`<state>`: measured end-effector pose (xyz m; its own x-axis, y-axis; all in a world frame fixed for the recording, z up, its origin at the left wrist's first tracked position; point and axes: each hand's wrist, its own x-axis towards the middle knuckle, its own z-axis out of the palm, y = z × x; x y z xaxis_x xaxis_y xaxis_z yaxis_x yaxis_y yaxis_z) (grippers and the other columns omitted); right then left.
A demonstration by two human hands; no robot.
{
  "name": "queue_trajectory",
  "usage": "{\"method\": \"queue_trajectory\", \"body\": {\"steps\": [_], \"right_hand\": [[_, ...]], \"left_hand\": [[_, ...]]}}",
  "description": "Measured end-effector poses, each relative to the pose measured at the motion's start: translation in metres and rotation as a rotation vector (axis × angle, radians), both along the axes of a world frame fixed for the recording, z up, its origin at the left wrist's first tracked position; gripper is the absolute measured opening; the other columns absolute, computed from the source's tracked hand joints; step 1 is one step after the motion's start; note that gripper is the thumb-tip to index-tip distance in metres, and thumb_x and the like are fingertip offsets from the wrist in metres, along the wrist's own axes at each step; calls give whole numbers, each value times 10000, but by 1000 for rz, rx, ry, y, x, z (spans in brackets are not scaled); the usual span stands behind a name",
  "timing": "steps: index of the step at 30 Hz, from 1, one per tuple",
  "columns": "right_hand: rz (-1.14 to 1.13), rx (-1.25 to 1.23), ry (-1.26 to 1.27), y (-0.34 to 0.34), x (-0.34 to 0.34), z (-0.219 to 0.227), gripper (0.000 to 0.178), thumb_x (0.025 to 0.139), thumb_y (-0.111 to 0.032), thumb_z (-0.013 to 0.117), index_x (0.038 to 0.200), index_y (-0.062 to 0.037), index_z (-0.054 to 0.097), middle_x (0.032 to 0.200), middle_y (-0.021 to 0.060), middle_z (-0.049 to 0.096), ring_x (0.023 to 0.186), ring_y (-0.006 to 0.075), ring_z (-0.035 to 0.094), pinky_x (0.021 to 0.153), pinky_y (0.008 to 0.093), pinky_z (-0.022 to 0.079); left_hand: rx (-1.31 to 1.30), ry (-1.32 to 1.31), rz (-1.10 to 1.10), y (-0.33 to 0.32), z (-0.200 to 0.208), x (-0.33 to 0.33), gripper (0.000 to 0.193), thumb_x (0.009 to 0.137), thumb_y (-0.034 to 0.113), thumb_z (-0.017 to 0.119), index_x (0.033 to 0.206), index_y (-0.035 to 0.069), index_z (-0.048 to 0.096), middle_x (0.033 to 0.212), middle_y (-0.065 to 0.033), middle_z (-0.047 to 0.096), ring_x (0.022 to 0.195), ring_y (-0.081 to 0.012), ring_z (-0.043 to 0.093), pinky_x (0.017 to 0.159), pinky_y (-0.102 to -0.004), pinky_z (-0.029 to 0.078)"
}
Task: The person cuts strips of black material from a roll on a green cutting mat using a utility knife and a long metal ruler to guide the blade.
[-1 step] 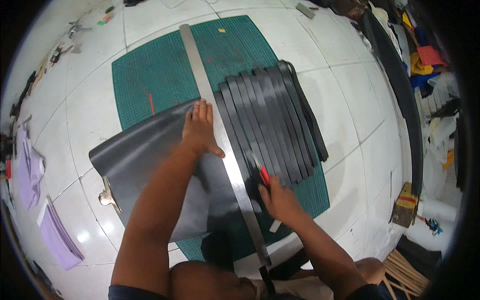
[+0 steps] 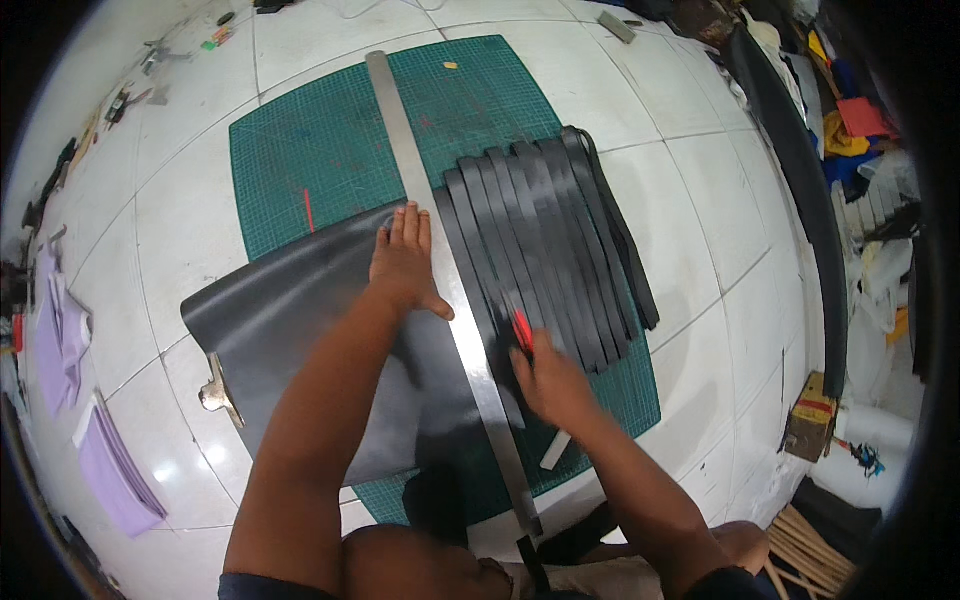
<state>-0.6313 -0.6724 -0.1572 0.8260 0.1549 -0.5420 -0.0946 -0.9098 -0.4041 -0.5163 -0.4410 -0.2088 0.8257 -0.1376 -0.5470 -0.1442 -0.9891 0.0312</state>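
Note:
My left hand [image 2: 405,268] lies flat, fingers stretched out, on a black leather-like sheet [image 2: 310,300] and against the long metal ruler [image 2: 462,330]. The ruler runs lengthwise over the sheet and the green cutting mat [image 2: 300,160]. To the right of the ruler, my right hand [image 2: 555,380] is closed round a red-handled cutter knife [image 2: 524,330]. Its blade is too blurred to make out. Several cut black strips [image 2: 560,230] lie side by side on the mat, just beyond the right hand. A metal clip [image 2: 218,392] grips the sheet's left edge.
Folded lilac cloth [image 2: 115,470] lies on the white tiled floor [image 2: 700,190] at left. A small pale bar [image 2: 555,450] rests near my right wrist. Along the right stand a long black roll [image 2: 790,200], a small box [image 2: 812,415] and several wooden sticks [image 2: 810,545].
My right hand and the cutter knife have shifted slightly, the knife's red handle now a little higher in the picture. My left hand stays at the same place on the ruler.

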Motion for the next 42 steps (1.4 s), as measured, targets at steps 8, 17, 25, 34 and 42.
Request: {"method": "queue_trajectory", "body": {"steps": [8, 17, 25, 34, 42], "right_hand": [[-89, 133, -55, 113, 138, -36, 422, 1006, -314, 502, 1218, 44, 427, 1097, 361, 650, 1067, 519, 629, 934, 566, 491], [-37, 60, 13, 124, 162, -31, 484, 998, -343, 501, 1261, 62, 463, 1204, 296, 655, 1180, 426, 629, 969, 501, 514], [32, 60, 116, 88, 111, -31, 488, 963, -284, 564, 1332, 8, 437, 1192, 329, 641, 1135, 487, 623, 975, 539, 488], [-38, -69, 419, -11, -107, -9, 374, 982, -273, 568, 1193, -19, 392, 922, 316, 681, 900, 489, 681, 809, 586, 520], [-103, -165, 548, -53, -171, 42, 385, 1022, -368, 471, 1160, -11, 429, 927, 322, 678, 906, 526, 665, 829, 604, 502]], "left_hand": [[-23, 15, -36, 1, -2, 1, 1556, 489, 709, 882, 1600, -4, 58, 1675, -235, 29, 1562, -376, 47, 1241, -496, 199], [20, 7, -31, -3, -1, 0, 1560, 488, 709, 879, 1601, 0, 47, 1675, -235, 25, 1563, -375, 35, 1245, -487, 186], [-37, -88, -4, 3, -3, -5, 1564, 450, 651, 919, 1580, -43, 92, 1658, -250, 105, 1551, -369, 128, 1248, -469, 216], [-51, -129, 4, 8, -17, -8, 1595, 403, 697, 905, 1579, -34, 113, 1650, -236, 140, 1544, -370, 155, 1248, -462, 239], [0, -63, -7, 5, -10, -3, 1633, 394, 727, 899, 1596, -12, 77, 1676, -194, 95, 1559, -347, 99, 1253, -455, 216]]}}
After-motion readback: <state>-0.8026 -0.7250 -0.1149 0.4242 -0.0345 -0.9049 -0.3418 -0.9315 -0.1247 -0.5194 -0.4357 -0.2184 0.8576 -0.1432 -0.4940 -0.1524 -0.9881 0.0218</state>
